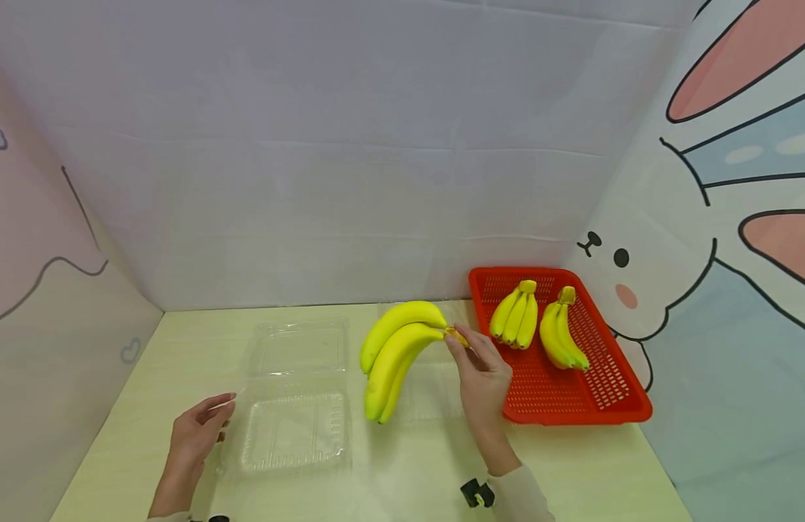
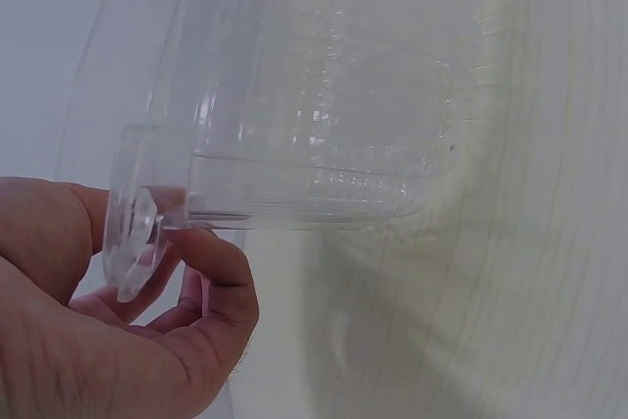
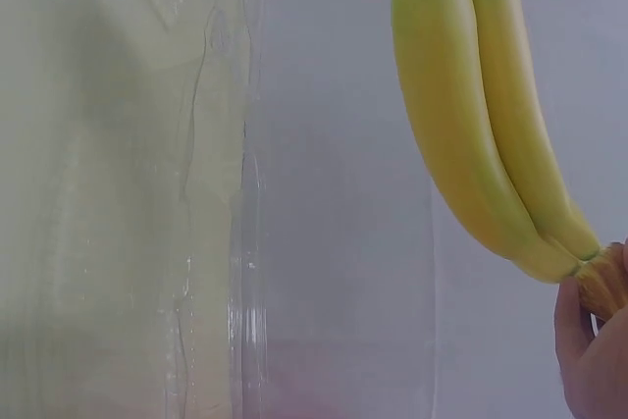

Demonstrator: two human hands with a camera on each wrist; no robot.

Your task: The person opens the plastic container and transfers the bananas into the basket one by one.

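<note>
A bunch of yellow bananas (image 1: pixel 399 359) hangs above the table between two clear plastic containers. Its brown stem end is pinched by my right hand (image 1: pixel 486 378); the right wrist view shows the fingertips on the stem and green tips on the bananas (image 3: pixel 451 125). At the left, my left hand (image 1: pixel 195 433) grips the rim of an open clear container (image 1: pixel 294 435), whose lid lies folded back toward the wall. In the left wrist view, the fingers of that hand (image 2: pixel 128 311) curl at the container's corner (image 2: pixel 294 183), partly seen through the plastic.
A red basket (image 1: pixel 552 402) stands at the right with two banana bunches, one at its left (image 1: pixel 516 315) and one near its middle (image 1: pixel 562 333). Another clear container (image 1: pixel 428 399) sits behind and below the held bananas. A pale cloth wall (image 1: pixel 311 181) borders the table's back.
</note>
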